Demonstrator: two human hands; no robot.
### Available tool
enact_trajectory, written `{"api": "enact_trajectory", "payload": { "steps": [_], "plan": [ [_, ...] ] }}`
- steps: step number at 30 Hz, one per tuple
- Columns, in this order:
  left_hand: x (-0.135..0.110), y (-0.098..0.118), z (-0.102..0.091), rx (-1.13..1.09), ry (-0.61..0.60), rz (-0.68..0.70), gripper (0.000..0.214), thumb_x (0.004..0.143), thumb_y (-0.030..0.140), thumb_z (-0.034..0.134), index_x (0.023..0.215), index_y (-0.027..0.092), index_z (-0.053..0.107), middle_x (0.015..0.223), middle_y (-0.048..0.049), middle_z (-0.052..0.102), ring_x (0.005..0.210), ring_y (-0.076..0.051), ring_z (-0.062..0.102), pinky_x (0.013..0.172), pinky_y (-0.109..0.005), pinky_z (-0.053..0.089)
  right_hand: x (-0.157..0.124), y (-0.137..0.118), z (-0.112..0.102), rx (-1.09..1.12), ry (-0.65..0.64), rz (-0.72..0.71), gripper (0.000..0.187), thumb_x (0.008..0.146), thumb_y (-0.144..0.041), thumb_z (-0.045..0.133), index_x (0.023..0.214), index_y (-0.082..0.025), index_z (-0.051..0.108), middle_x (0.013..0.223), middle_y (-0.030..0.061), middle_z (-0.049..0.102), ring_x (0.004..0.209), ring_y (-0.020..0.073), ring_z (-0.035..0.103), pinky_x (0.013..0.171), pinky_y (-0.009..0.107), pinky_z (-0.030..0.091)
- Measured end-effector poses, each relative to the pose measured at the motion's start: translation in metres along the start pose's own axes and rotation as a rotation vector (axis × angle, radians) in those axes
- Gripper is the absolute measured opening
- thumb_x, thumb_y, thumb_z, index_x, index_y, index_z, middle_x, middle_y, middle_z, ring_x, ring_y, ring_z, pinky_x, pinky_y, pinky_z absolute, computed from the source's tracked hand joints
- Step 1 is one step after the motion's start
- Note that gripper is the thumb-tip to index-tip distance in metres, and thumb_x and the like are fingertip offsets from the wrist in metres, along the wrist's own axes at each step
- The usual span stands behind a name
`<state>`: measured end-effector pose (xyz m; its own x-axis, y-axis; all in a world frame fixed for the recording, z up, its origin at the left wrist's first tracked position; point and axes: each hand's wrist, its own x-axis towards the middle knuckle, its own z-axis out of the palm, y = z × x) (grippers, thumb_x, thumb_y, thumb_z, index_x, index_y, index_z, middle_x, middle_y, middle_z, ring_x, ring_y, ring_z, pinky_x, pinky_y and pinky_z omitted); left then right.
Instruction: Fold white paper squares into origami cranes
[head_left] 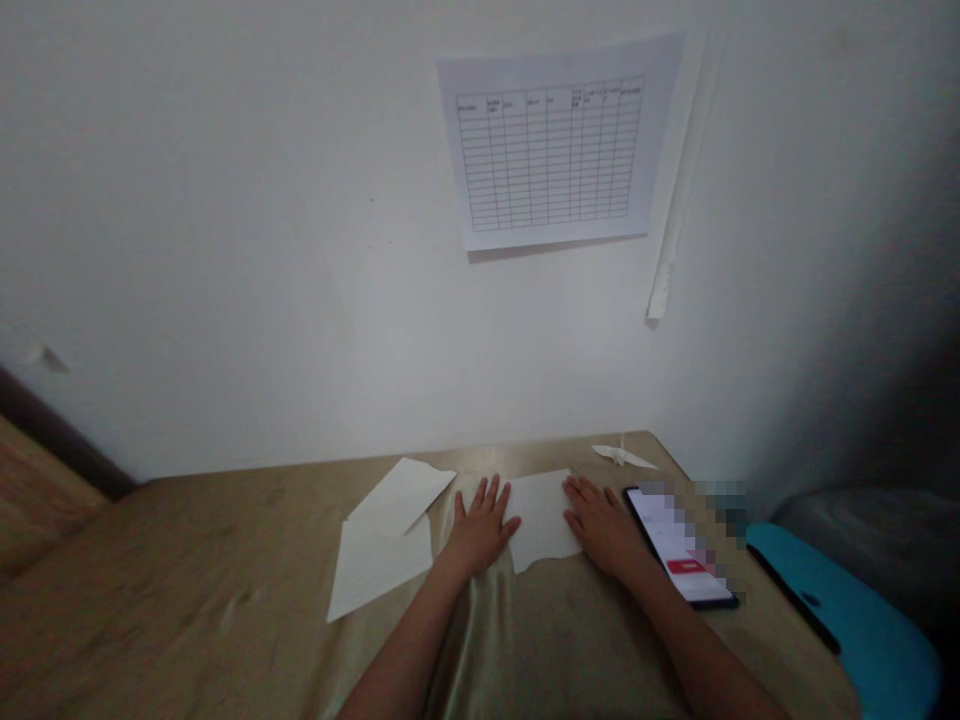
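Observation:
A torn piece of white paper (pixel 541 520) lies flat on the cloth-covered table between my hands. My left hand (pixel 480 530) rests palm down at its left edge, fingers spread. At its right edge my right hand (pixel 600 518) lies flat, with the fingertips on the paper. To the left of my left hand, two overlapping sheets of lined paper (pixel 379 580) sit at angles, their edges partly torn. Small torn paper scraps (pixel 622 456) lie beyond my right hand.
A phone (pixel 679 548) with a lit screen lies right of my right hand. The brown tablecloth (pixel 187 580) is wrinkled in front. A printed table sheet (pixel 555 150) hangs on the wall behind. A turquoise chair or stool (pixel 855 620) stands at the right edge.

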<state>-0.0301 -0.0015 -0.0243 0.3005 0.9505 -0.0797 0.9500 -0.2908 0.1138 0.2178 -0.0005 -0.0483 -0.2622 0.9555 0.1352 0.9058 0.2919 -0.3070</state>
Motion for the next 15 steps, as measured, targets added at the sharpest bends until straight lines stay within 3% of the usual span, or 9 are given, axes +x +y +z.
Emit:
{"api": "enact_trajectory", "payload": {
  "steps": [3, 5, 8, 11, 15],
  "plan": [
    [0.001, 0.006, 0.002, 0.031, 0.051, -0.031, 0.063, 0.100, 0.046, 0.039, 0.156, 0.017, 0.032, 0.166, -0.0167, 0.017, 0.154, -0.038, 0.012, 0.119, -0.068, 0.013, 0.003, 0.004, -0.004, 0.001, 0.058, 0.006, 0.044, 0.095, -0.027, 0.040, 0.134, -0.016, 0.058, 0.143, 0.0166, 0.054, 0.135, 0.0298, 0.048, 0.117, 0.049, 0.032],
    [0.002, 0.013, 0.004, 0.040, 0.086, 0.013, 0.059, 0.101, 0.037, 0.038, 0.155, 0.016, 0.033, 0.166, -0.0156, 0.017, 0.154, -0.036, 0.010, 0.120, -0.066, 0.013, 0.004, 0.004, -0.003, 0.026, 0.105, 0.008, 0.041, 0.094, -0.023, 0.042, 0.129, -0.014, 0.060, 0.137, 0.0178, 0.057, 0.131, 0.0292, 0.050, 0.116, 0.046, 0.036],
    [0.003, 0.023, 0.008, 0.011, 0.105, 0.127, 0.059, 0.101, 0.029, 0.034, 0.159, 0.022, 0.022, 0.168, -0.0086, 0.014, 0.156, -0.029, 0.008, 0.122, -0.065, 0.010, 0.004, -0.001, 0.003, 0.070, 0.160, -0.032, 0.045, 0.094, -0.022, 0.041, 0.134, -0.011, 0.056, 0.147, 0.0178, 0.049, 0.140, 0.0276, 0.042, 0.119, 0.045, 0.033],
    [0.003, 0.029, 0.016, -0.063, 0.104, 0.193, 0.065, 0.102, 0.037, 0.033, 0.161, 0.021, 0.010, 0.167, -0.0097, 0.018, 0.155, -0.026, 0.014, 0.124, -0.062, 0.011, 0.004, -0.010, 0.013, 0.099, 0.136, -0.129, 0.049, 0.096, -0.027, 0.038, 0.141, -0.013, 0.050, 0.154, 0.0144, 0.043, 0.145, 0.0253, 0.037, 0.121, 0.047, 0.032],
    [0.004, 0.030, 0.024, -0.058, 0.131, 0.201, 0.063, 0.103, 0.048, 0.027, 0.161, 0.024, 0.015, 0.166, -0.0074, 0.020, 0.155, -0.028, 0.015, 0.123, -0.065, 0.006, 0.001, -0.016, 0.019, 0.064, 0.028, -0.186, 0.052, 0.099, -0.029, 0.032, 0.147, -0.016, 0.045, 0.157, 0.0113, 0.040, 0.147, 0.0221, 0.035, 0.123, 0.047, 0.026]
  ]
}}
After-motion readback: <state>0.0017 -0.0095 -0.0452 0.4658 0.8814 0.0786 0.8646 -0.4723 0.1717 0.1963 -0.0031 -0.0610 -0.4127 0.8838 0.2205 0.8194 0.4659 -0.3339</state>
